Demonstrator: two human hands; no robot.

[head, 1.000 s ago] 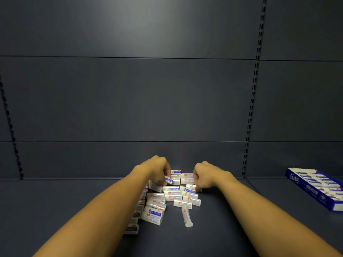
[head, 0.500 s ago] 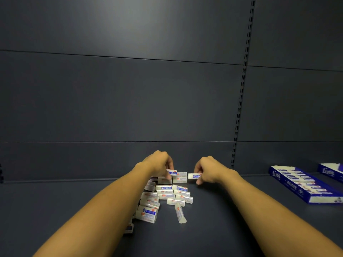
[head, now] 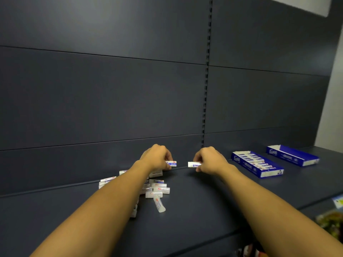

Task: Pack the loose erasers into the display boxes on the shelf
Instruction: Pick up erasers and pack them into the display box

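The shelf (head: 213,201) carried two boxes near its back right corner: one (head: 257,164) filled, one (head: 293,155) beyond it. A pile (head: 156,188) lay by the back edge. Above it, each hand, left (head: 156,157) and right (head: 208,160), pinched an eraser, left (head: 171,163) and right (head: 193,164), in curled fingers.

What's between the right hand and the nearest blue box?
Only bare dark shelf lies between the right hand and the nearer blue box, in the head view.
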